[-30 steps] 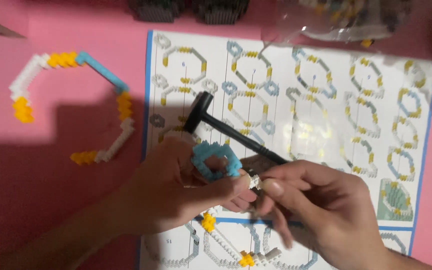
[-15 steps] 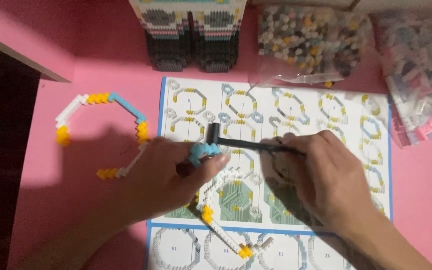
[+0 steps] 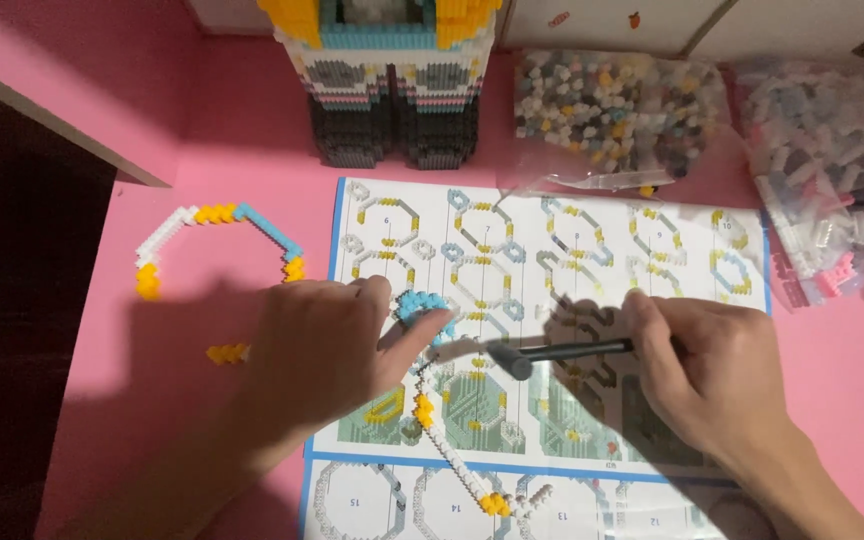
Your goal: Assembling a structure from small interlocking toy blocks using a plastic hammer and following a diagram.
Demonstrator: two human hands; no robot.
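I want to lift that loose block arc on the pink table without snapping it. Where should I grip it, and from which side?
Judging by its shape, grip the arc from above at the blue and white top span, where the blocks run in a straighter line, fingers pinching across its width. It lies flat and thin, open toward the bottom, so its yellow ends look likeliest to flex or break. The left hand is nearest.

A tall block-built model [image 3: 392, 80] is standing at the back of the pink tabletop [image 3: 232, 120]. Right of it, two clear bags of loose bricks [image 3: 617, 110] [image 3: 832, 160] are lying. Left and forward of it, an open arc of white, yellow and blue bricks [image 3: 214, 225] is resting.
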